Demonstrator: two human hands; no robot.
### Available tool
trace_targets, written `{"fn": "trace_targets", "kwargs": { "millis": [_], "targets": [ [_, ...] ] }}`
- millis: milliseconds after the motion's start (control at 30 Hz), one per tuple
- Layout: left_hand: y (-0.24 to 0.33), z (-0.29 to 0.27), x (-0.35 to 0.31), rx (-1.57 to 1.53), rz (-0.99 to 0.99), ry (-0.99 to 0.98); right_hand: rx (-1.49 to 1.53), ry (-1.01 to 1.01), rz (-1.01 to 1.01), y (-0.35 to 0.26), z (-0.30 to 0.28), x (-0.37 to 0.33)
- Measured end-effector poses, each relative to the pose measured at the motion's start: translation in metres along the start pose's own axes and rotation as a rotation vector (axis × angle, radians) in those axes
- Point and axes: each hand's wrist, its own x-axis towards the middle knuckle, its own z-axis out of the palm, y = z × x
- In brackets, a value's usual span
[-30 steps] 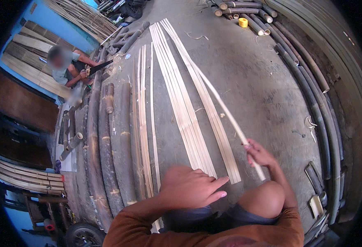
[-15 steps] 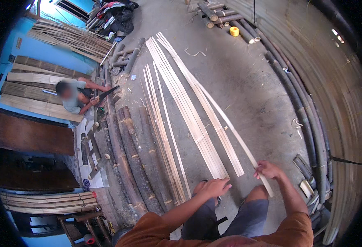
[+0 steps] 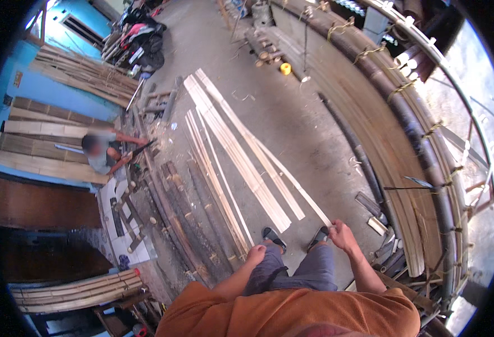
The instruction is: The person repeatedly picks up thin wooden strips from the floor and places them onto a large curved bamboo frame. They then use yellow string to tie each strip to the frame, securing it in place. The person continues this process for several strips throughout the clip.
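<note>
Right hand gripping near end of long pale bamboo strip, strip running away across concrete floor beside flat pile of split strips. Left hand resting on knee, fingers loosely curled, holding nothing. No containers visible.

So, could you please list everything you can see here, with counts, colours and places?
Split strips: a dozen or so, pale, fanned on the concrete floor.
Dark poles: several, brown, left of the strips.
Long poles: many, brown, tied along the right.
Yellow roll: one, far end.
Slat stacks: several, tan, against the blue wall.
Co-worker: one, crouching left.
Sandals: two, dark.
Left hand: on the thigh.
Right hand: gripping one strip's near end.
</note>
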Motion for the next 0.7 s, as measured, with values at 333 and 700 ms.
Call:
{"fn": "trace_targets", "kwargs": {
  "millis": [333,700],
  "targets": [
    [0.127,-0.059,0.029,-0.456,0.128,0.037,0.703,0.35,-0.278,-0.083,-0.165,-0.115],
    [0.427,0.014,-0.101,-0.524,0.56,-0.189,0.362,0.606,-0.24,-0.011,-0.324,-0.19]
  ]
}}
